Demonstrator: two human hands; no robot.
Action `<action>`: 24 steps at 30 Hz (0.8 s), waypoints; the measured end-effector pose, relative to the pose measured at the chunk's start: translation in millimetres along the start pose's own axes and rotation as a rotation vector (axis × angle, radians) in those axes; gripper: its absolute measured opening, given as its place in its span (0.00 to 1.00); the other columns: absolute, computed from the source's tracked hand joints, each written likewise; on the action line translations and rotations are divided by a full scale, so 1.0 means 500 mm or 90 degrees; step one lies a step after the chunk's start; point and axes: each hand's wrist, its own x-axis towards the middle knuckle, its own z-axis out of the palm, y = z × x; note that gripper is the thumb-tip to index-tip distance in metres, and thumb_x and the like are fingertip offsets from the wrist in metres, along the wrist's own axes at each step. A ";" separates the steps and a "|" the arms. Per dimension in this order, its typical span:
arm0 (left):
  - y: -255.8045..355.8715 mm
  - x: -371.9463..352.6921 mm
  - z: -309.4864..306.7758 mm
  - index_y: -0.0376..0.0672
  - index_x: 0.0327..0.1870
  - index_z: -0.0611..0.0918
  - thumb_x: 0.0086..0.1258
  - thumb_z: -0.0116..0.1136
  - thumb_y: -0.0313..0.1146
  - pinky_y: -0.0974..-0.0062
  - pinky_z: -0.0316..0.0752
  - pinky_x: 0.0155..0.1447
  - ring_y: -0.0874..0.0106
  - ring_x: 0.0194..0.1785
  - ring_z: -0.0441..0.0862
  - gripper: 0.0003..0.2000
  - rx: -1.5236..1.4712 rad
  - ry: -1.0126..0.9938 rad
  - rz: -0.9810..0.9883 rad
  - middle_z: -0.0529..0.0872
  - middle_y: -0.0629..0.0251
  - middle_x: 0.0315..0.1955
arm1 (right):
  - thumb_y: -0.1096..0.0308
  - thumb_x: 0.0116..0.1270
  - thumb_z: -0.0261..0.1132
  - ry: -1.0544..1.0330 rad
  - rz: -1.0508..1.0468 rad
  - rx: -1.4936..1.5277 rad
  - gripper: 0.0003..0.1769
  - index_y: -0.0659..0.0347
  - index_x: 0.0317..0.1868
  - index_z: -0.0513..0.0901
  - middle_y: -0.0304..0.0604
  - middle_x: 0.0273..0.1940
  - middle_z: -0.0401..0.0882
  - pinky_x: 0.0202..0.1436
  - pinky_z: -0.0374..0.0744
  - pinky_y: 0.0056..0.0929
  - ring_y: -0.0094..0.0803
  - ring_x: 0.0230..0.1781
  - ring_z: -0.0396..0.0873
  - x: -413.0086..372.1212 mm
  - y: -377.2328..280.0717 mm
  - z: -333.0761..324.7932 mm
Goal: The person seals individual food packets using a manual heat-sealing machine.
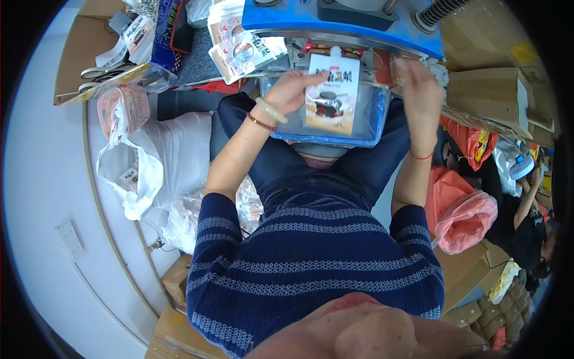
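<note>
My left hand (290, 91) pinches the left edge of a printed spout pouch (332, 103), thumb across its front. The pouch is white and tan, with a dark pot-like picture and a white spout at the top. It is upright over a blue-rimmed plastic tray (378, 122) on my lap. To the right, my right hand (420, 88) is raised at the tray's right side, fingers bent and smeared by motion. Beside it lie small white pieces (439, 73), partly hidden by the hand. I cannot tell whether that hand holds anything.
A blue machine (341, 27) stands just beyond the tray. More printed pouches (244, 51) lie at the back left, near scissors (95, 73) and a pink basket (124, 110). Cardboard boxes (487, 99) and a red bag (463, 209) stand at right; another person (526, 224) is beyond.
</note>
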 end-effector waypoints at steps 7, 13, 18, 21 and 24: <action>-0.004 0.035 -0.004 0.29 0.51 0.83 0.72 0.63 0.31 0.76 0.81 0.51 0.74 0.45 0.86 0.14 -0.031 0.043 0.047 0.88 0.58 0.45 | 0.62 0.70 0.62 -0.073 0.138 -0.238 0.13 0.51 0.53 0.81 0.55 0.39 0.85 0.41 0.81 0.51 0.57 0.41 0.84 -0.010 0.221 0.110; 0.043 -0.022 -0.127 0.30 0.67 0.71 0.66 0.68 0.41 0.61 0.63 0.73 0.51 0.74 0.65 0.33 0.916 0.497 0.609 0.72 0.40 0.67 | 0.69 0.71 0.60 0.017 0.152 -0.086 0.14 0.56 0.55 0.82 0.55 0.53 0.81 0.48 0.79 0.45 0.55 0.50 0.81 -0.009 0.162 0.081; 0.014 -0.084 -0.236 0.37 0.57 0.82 0.62 0.60 0.21 0.62 0.72 0.66 0.57 0.65 0.77 0.20 1.041 0.325 0.578 0.83 0.49 0.56 | 0.74 0.69 0.64 0.116 0.089 0.066 0.14 0.60 0.54 0.83 0.47 0.51 0.81 0.51 0.79 0.33 0.41 0.47 0.83 -0.044 0.074 -0.001; 0.035 -0.128 -0.158 0.40 0.49 0.88 0.58 0.59 0.17 0.74 0.80 0.50 0.68 0.45 0.88 0.17 0.892 0.407 0.512 0.89 0.54 0.40 | 0.73 0.68 0.67 -0.031 0.183 0.336 0.13 0.62 0.53 0.83 0.43 0.46 0.84 0.49 0.77 0.23 0.27 0.43 0.81 -0.075 -0.029 -0.016; 0.037 -0.136 -0.116 0.38 0.48 0.88 0.61 0.63 0.19 0.83 0.78 0.41 0.82 0.36 0.85 0.14 0.651 0.387 0.389 0.91 0.60 0.35 | 0.75 0.65 0.70 -0.089 0.094 0.433 0.11 0.66 0.47 0.85 0.43 0.42 0.85 0.46 0.77 0.21 0.26 0.39 0.81 -0.089 -0.116 0.040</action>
